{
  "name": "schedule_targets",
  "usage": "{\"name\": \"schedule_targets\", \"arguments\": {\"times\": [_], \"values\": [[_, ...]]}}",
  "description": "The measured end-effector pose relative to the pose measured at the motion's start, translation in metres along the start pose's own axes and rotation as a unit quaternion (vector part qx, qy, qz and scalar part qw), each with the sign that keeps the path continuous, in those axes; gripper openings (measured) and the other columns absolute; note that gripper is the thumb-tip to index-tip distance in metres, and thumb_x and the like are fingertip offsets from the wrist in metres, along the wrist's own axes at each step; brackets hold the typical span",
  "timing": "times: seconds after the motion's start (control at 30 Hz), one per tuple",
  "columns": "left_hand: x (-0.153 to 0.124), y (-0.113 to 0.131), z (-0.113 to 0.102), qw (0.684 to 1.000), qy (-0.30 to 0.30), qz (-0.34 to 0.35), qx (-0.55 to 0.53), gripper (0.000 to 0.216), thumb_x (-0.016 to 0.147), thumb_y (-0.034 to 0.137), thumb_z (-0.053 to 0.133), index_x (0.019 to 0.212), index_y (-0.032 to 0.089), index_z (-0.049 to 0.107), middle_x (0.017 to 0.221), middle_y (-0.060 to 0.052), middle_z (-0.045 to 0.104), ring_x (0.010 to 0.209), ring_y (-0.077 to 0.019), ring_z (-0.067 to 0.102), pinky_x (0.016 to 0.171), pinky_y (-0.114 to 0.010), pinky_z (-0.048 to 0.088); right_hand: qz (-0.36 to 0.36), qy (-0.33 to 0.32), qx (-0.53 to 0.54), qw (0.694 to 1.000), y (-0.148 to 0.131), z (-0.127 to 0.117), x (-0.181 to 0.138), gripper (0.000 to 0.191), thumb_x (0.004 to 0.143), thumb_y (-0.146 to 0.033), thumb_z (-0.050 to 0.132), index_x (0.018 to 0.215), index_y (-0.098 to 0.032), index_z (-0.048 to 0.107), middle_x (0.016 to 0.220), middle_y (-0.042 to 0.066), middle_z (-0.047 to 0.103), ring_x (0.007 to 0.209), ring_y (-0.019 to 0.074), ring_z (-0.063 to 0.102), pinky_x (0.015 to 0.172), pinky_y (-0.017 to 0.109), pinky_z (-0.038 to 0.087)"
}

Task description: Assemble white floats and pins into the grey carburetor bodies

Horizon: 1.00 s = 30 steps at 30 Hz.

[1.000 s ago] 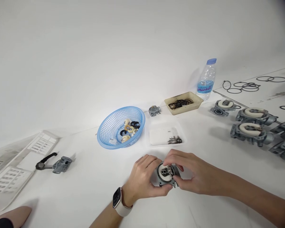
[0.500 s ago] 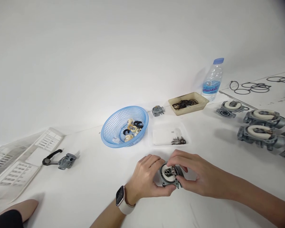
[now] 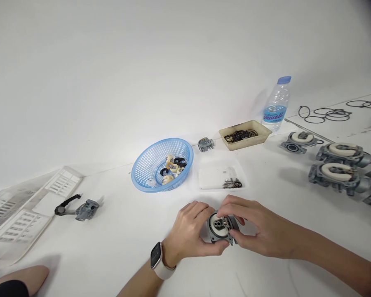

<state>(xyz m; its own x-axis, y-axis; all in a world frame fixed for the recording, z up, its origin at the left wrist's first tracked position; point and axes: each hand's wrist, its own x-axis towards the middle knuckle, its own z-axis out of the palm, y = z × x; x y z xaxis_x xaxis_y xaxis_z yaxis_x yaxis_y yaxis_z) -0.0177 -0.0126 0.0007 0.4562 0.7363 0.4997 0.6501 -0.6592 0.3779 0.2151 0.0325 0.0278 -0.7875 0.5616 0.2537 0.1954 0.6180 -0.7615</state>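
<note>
A small grey metal carburetor body with a round white-rimmed opening sits low in the middle of the white table, held between both hands. My left hand, with a watch on its wrist, is closed round the part's left side. My right hand grips the right side, its fingertips pinched over small metal pieces at the top of the opening. What the fingertips pinch is too small to name.
Behind the hands lie a clear tray with small dark parts and a blue mesh basket of rings. A tan tray of O-rings, a water bottle, several assembled carburetors, a loose grey part and a white rack surround them.
The view shifted slightly, so everything sits a little further right than a second ago. Both hands stay on the carburetor body with only small finger movements.
</note>
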Motion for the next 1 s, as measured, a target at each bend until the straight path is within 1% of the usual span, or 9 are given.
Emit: {"name": "schedule_targets", "arguments": {"times": [0.1, 0.27, 0.4, 0.6, 0.73, 0.87, 1.0], "values": [[0.0003, -0.0003, -0.0005, 1.0, 0.001, 0.001, -0.001, 0.043, 0.08, 0.052, 0.069, 0.104, 0.017, 0.064, 0.088, -0.007, 0.068, 0.076, -0.0237, 0.064, 0.067, -0.038, 0.054, 0.011, 0.003, -0.006, 1.0, 0.0002, -0.0004, 0.0004, 0.031, 0.086, -0.009, 0.054, 0.112, -0.025, 0.062, 0.101, 0.003, 0.059, 0.074, 0.0138, 0.052, 0.065, 0.026, 0.046], [0.0008, 0.0001, -0.0006, 1.0, -0.002, 0.0, -0.001, 0.041, 0.081, 0.052, 0.068, 0.102, 0.018, 0.064, 0.088, -0.008, 0.068, 0.075, -0.0237, 0.064, 0.066, -0.038, 0.054, -0.001, -0.009, -0.002, 1.0, -0.0006, -0.0024, 0.0009, 0.032, 0.085, -0.01, 0.056, 0.112, -0.025, 0.061, 0.099, 0.002, 0.059, 0.073, 0.0138, 0.052, 0.067, 0.026, 0.047], [0.0004, 0.0005, -0.0005, 1.0, -0.006, -0.004, 0.001, 0.042, 0.081, 0.053, 0.068, 0.103, 0.018, 0.064, 0.086, -0.007, 0.067, 0.073, -0.0232, 0.063, 0.065, -0.038, 0.053, 0.005, -0.002, -0.002, 1.0, -0.0003, -0.0022, -0.0004, 0.034, 0.085, -0.009, 0.055, 0.115, -0.025, 0.061, 0.103, 0.002, 0.06, 0.073, 0.0133, 0.051, 0.067, 0.026, 0.047], [-0.001, -0.0009, 0.0004, 1.0, -0.008, -0.001, -0.007, 0.045, 0.08, 0.053, 0.069, 0.107, 0.018, 0.063, 0.091, -0.008, 0.069, 0.078, -0.0244, 0.065, 0.07, -0.039, 0.054, -0.007, -0.007, -0.012, 1.0, 0.0008, -0.0025, -0.0006, 0.032, 0.086, -0.011, 0.056, 0.115, -0.024, 0.061, 0.101, 0.002, 0.062, 0.072, 0.0137, 0.052, 0.066, 0.026, 0.048], [-0.0022, -0.0014, 0.0005, 1.0, -0.018, -0.009, -0.008, 0.046, 0.08, 0.053, 0.069, 0.109, 0.018, 0.063, 0.09, -0.008, 0.069, 0.078, -0.0247, 0.065, 0.071, -0.039, 0.054, -0.007, 0.007, -0.009, 1.0, 0.0, -0.0029, 0.0004, 0.031, 0.087, -0.01, 0.056, 0.114, -0.024, 0.062, 0.103, 0.004, 0.062, 0.071, 0.0137, 0.052, 0.066, 0.026, 0.048], [-0.001, -0.0003, -0.0015, 1.0, -0.018, -0.014, -0.01, 0.045, 0.08, 0.051, 0.069, 0.109, 0.017, 0.064, 0.088, -0.007, 0.069, 0.077, -0.0237, 0.065, 0.07, -0.038, 0.053, -0.004, 0.0, -0.016, 1.0, 0.0001, -0.0021, -0.0002, 0.031, 0.088, -0.01, 0.056, 0.114, -0.024, 0.061, 0.103, 0.003, 0.062, 0.071, 0.0136, 0.051, 0.066, 0.027, 0.048], [0.0009, 0.0014, -0.0037, 1.0, -0.011, -0.008, -0.005, 0.046, 0.08, 0.051, 0.07, 0.111, 0.017, 0.064, 0.087, -0.006, 0.069, 0.075, -0.0226, 0.065, 0.068, -0.036, 0.053, -0.015, -0.002, -0.012, 1.0, -0.0023, -0.002, -0.0001, 0.033, 0.089, -0.009, 0.055, 0.117, -0.025, 0.059, 0.103, 0.003, 0.061, 0.076, 0.0144, 0.053, 0.069, 0.027, 0.049]]}}
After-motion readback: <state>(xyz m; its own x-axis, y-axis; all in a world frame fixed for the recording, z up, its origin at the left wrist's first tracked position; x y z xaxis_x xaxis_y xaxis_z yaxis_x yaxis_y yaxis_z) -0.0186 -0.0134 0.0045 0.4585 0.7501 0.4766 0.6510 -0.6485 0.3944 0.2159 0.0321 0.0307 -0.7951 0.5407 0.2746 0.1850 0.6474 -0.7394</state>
